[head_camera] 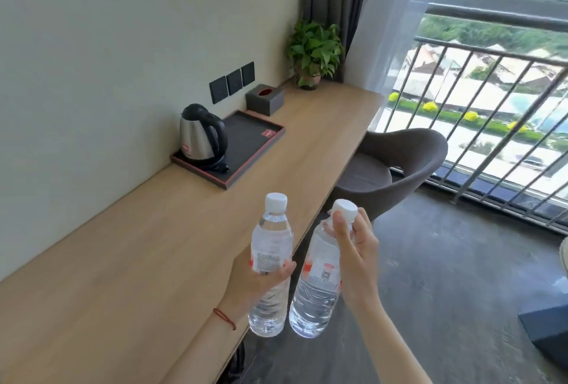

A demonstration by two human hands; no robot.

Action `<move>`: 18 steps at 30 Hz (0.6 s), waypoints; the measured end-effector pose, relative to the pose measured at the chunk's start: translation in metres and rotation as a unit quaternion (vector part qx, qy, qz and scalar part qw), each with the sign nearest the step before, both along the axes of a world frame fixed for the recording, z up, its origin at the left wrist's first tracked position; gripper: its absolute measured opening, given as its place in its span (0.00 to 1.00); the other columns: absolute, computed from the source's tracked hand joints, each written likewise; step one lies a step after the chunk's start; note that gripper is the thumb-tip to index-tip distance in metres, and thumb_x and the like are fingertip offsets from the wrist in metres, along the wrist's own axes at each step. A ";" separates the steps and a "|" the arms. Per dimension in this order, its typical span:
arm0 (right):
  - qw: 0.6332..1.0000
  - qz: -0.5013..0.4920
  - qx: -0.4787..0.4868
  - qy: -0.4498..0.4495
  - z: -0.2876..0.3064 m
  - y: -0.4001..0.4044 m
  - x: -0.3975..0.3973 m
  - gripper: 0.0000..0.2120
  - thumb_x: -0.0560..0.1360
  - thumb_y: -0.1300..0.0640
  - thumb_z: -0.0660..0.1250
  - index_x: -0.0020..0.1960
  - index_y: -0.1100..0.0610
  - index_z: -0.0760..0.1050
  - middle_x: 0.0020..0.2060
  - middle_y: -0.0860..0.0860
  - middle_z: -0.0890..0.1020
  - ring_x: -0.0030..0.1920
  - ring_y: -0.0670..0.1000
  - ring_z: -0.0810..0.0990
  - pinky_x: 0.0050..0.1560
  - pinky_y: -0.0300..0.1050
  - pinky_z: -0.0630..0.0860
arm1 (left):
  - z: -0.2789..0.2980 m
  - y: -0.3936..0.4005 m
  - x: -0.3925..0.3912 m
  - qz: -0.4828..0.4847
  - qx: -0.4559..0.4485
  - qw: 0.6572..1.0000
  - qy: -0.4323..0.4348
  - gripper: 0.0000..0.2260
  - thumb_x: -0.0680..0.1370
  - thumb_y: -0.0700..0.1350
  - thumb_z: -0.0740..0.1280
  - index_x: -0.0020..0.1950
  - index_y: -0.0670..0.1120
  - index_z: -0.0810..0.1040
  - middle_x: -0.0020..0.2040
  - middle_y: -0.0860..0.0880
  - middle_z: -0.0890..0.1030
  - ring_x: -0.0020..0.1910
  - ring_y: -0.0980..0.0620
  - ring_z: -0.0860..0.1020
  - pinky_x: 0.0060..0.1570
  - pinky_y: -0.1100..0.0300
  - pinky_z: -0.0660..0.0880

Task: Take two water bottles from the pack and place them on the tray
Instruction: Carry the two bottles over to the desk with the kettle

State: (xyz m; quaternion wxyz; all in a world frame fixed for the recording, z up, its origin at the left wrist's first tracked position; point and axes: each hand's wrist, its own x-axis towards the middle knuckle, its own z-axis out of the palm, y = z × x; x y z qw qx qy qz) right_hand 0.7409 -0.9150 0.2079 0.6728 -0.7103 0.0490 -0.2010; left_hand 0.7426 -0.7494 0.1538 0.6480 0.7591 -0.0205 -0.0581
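Presently noted: long wooden desk fixed along a pale wall, running toward a full-height window with metal railing and sheer curtain. Grey floor to the right; dark shell chair tucked at the desk's far end. On the desk, well away from the hands: black tray with reddish rim, flat against the wall side. Steel kettle standing on the tray's near-left part; small red card lying at its far-right corner; rest of the tray bare. Behind the tray, dark tissue box; further back, potted plant in the corner. Three dark wall plates above the tray.

Left hand raised over the desk's front edge, fingers wrapped round the middle of the left bottle, thumb across the label; bottle upright, white cap on. Thin red cord at the left wrist.

Right hand raised just off the desk edge, above the floor, pinching the right bottle by cap and neck, thumb pressed on the cap; bottle hanging slightly tilted, base toward the camera.

Both bottles clear, full, side by side, close together; contact between them not determinable. Neither on the tray. Pack not in view.
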 end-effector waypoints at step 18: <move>0.993 0.116 0.016 0.011 -0.002 -0.145 0.281 0.07 0.75 0.44 0.63 0.42 0.42 0.79 0.42 0.51 0.76 0.48 0.63 0.78 0.50 0.63 0.78 | -0.009 -0.135 0.238 0.177 -0.018 0.983 0.033 0.12 0.67 0.38 0.76 0.44 0.51 0.80 0.37 0.53 0.86 0.38 0.57 0.84 0.34 0.68 0.79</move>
